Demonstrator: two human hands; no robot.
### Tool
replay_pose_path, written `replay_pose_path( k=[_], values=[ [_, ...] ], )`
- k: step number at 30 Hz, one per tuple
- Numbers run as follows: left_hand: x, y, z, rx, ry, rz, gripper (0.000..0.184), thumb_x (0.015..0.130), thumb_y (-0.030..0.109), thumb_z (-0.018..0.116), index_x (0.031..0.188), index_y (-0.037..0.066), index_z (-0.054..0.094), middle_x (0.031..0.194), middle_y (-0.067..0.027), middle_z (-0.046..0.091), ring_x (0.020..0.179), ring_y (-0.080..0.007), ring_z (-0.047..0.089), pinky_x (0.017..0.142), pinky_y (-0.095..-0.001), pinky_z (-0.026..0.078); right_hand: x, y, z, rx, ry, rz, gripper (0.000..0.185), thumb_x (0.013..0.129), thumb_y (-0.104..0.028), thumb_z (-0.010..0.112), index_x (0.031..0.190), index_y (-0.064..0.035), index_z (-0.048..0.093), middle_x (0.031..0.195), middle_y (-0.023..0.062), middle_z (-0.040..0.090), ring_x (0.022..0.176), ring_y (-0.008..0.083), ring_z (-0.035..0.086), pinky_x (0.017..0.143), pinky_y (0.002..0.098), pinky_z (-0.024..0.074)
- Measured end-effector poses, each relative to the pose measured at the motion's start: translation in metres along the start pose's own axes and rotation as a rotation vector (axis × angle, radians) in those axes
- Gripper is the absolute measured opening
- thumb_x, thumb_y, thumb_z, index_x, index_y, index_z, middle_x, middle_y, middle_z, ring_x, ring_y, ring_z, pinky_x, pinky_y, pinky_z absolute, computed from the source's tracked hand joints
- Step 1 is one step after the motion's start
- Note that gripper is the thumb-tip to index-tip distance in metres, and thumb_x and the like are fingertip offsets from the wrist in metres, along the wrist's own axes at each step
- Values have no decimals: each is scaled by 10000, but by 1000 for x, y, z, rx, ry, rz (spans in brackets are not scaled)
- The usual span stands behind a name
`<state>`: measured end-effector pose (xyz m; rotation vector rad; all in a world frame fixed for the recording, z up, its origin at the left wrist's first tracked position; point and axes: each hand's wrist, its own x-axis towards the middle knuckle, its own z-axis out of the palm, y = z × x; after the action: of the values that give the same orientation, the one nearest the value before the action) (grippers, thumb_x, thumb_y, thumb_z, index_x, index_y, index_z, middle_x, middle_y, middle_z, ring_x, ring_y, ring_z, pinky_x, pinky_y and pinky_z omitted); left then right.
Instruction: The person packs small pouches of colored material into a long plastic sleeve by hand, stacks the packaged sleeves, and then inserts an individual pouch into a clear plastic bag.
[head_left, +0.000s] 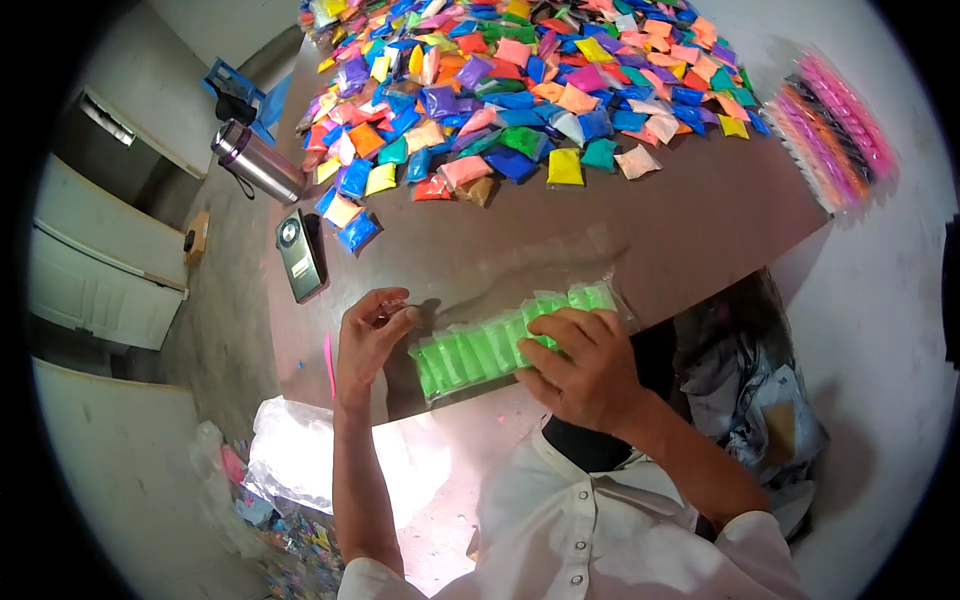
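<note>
A clear plastic bag holding a row of bright green packets [462, 358] lies near the table's front edge. My right hand [585, 365] is curled over the right part of this bag, its fingers pressed against the packets. To the bag's left, my left hand [368, 340] is held up just off its end, fingers bent, with a gap between thumb and forefinger. Nothing plain shows in that gap.
Many small colored packets [510, 100] are heaped across the table's [440, 235] far side. A steel flask [258, 160] and a phone-like device [301, 255] stand at left. Filled clear bags [825, 130] lie at the right edge. A pink strip [329, 365] is near my left wrist.
</note>
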<state>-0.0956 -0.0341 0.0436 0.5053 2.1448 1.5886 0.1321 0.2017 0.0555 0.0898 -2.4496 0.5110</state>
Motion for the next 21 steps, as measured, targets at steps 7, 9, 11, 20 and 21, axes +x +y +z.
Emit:
replay_pose_path(
  k=[7,9,11,20,21],
  values=[
    [24,-6,-13,117,-196,-53,330,922,133,857,1189,-33,758,978,-58,781,889,-116,709,796,-267,558,-11,-13,14,9,-61,96,442,805,-271,852,1219,-167,738,1336,66,642,1271,275,594,1064,504,433],
    [24,-2,-13,135,-227,-59,307,919,129,858,1161,-32,762,967,-55,780,882,-112,708,796,-266,558,-11,-15,22,-18,-75,71,444,811,-269,843,1236,-186,744,1365,68,632,1324,279,578,1148,558,391],
    [20,2,-12,186,-220,48,213,936,82,829,1110,-23,767,952,-53,777,865,-103,705,791,-256,555,-14,-14,31,-33,-69,69,429,830,-256,821,1247,-186,745,1367,68,633,1334,280,575,1168,572,376],
    [-27,24,9,410,6,313,109,946,-20,772,1052,3,783,982,-76,815,915,-144,768,817,-287,588,-18,-12,39,-74,-61,77,350,905,-187,701,1251,-197,752,1361,52,641,1353,274,566,1196,578,359],
    [-33,26,11,471,19,345,116,952,-53,768,1048,13,780,1012,-92,819,950,-163,780,866,-295,604,-18,-12,40,-92,-60,74,346,905,-188,697,1246,-196,753,1358,50,643,1354,273,566,1195,575,360]
  ],
)
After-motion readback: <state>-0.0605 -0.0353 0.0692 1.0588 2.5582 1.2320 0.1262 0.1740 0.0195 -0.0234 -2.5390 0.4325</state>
